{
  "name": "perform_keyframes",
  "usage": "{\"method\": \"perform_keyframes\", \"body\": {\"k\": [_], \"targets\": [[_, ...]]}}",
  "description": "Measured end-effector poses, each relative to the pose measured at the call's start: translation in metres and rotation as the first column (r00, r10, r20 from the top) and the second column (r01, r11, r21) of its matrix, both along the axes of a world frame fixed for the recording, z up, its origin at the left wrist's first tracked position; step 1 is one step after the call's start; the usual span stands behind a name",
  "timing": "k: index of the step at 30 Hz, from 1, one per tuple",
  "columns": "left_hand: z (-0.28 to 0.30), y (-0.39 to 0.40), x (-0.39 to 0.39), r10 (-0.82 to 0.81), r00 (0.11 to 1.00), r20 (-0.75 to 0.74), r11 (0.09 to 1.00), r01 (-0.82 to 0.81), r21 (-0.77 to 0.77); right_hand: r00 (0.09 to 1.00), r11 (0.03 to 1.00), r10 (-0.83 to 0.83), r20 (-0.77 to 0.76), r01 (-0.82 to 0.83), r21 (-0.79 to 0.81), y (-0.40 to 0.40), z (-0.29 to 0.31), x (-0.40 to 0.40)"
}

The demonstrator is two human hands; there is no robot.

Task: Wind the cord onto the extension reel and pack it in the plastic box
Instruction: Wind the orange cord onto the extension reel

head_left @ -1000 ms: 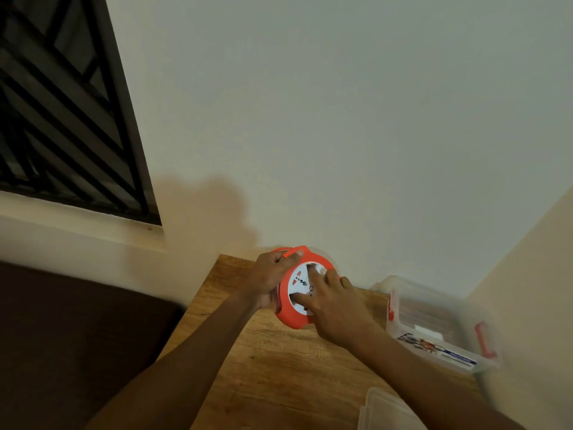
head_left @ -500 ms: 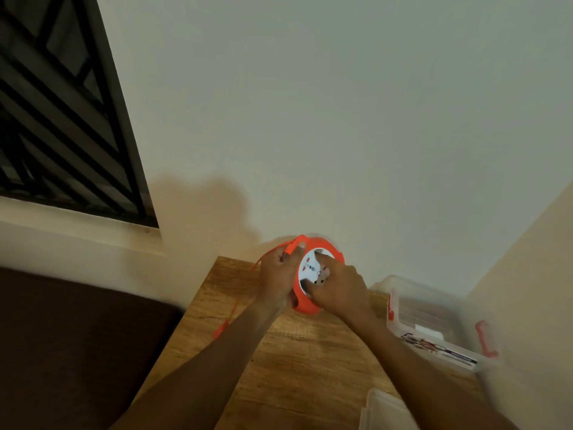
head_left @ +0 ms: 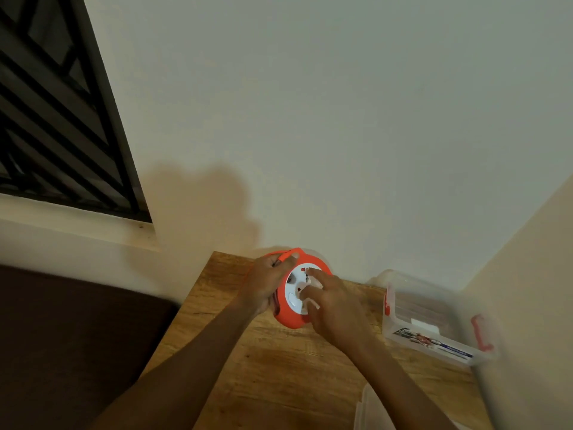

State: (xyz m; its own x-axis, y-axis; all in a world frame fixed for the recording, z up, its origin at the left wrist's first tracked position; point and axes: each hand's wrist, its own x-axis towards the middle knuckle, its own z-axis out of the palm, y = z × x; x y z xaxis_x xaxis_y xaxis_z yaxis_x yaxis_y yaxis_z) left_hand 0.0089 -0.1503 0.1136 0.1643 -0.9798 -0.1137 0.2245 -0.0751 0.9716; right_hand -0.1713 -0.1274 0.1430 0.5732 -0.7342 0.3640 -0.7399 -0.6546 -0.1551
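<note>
One orange extension reel (head_left: 286, 315), white socket face toward the camera, held on edge above the far part of the wooden table (head_left: 279, 367). Left hand (head_left: 266, 282) curls round its left rim and pinches the orange cord (head_left: 283, 255) at the top. Right hand (head_left: 333, 305) has fingertips pressed on the white face. One clear plastic box (head_left: 434, 318) with red clasps, open, at right; one clear lid (head_left: 369, 414) near edge. Plain wall (head_left: 310, 119), barred window (head_left: 55, 119) left.
</note>
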Motion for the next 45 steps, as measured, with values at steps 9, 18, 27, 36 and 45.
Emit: {"method": "perform_keyframes", "body": {"k": [9, 18, 27, 36, 45], "targets": [[0.014, 0.005, 0.014, -0.216, 0.974, 0.074, 0.975, 0.211, 0.066, 0.753, 0.897, 0.381, -0.537, -0.442, 0.017, -0.021, 0.025, -0.016], [0.008, 0.000, 0.007, -0.216, 0.975, -0.058, 0.968, 0.222, 0.118, 0.667, 0.895, 0.287, -0.687, -0.442, -0.055, -0.015, 0.031, 0.005], [0.020, 0.001, 0.007, -0.199, 0.980, 0.001, 0.979, 0.199, 0.039, 0.705, 0.925, 0.175, -0.687, -0.357, -0.130, -0.028, 0.033, 0.030], [0.021, 0.005, 0.001, -0.058, 0.958, -0.282, 0.997, 0.072, 0.039, 0.977, 0.999, -0.030, -0.211, 0.035, 0.019, -0.052, 0.043, 0.032], [0.013, 0.010, -0.006, 0.110, 0.955, -0.275, 0.994, -0.110, 0.013, 0.949, 0.844, -0.275, 0.152, 0.163, 0.510, -0.052, 0.044, 0.040]]}}
